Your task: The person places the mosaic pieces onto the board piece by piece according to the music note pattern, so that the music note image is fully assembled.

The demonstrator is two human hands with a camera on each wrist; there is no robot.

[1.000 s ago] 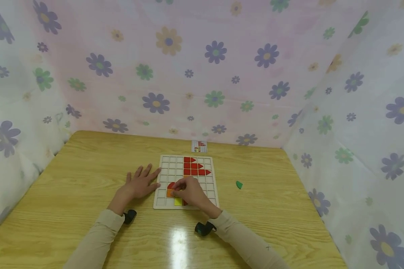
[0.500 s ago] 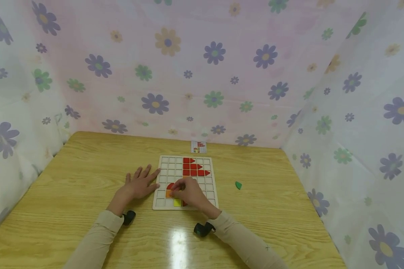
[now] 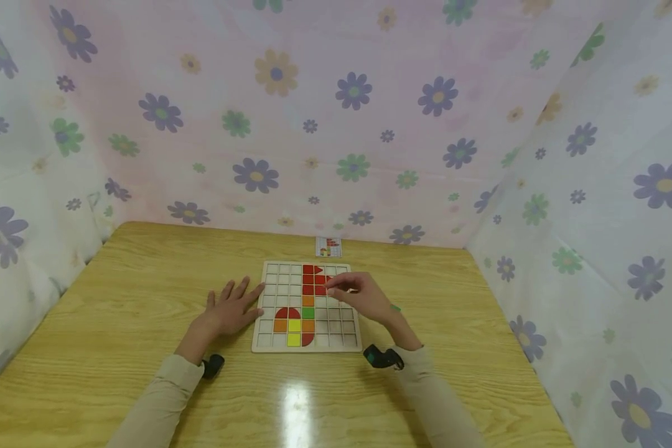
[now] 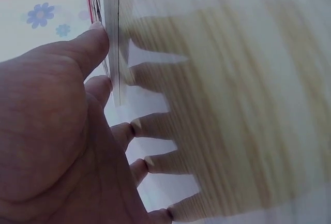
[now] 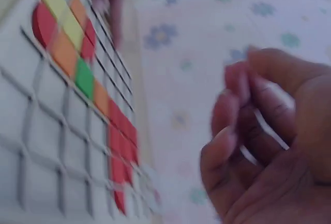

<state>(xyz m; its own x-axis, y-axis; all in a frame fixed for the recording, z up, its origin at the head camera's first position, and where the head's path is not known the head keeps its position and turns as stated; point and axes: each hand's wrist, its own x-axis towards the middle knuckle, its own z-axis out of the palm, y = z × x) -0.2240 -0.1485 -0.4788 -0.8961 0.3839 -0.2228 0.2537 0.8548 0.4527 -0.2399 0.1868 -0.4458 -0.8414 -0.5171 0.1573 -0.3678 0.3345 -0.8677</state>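
A wooden grid board [image 3: 284,289] lies on the table, with coloured tiles set in some cells. Red tiles [image 3: 308,280] form rows at the top; a green square tile [image 3: 308,313], yellow squares [image 3: 294,325], orange squares and rounded red tiles sit lower. My left hand [image 3: 229,314] rests with spread fingers beside the board, thumb and index fingertip touching its left edge. Above the board's right side hovers my right hand [image 3: 366,298], fingers loosely bent; the right wrist view shows nothing held in that hand [image 5: 258,131]. A small green piece [image 3: 396,308] is partly hidden behind it.
A small printed pattern card [image 3: 328,247] lies behind the board, near the table's back edge. Flowered cloth [image 3: 313,124] hangs behind and at both sides of the wooden table [image 3: 453,348].
My right hand has lifted from the lower left cells and moved right, uncovering the red, orange, yellow and green tiles there. The left hand has stayed in place.
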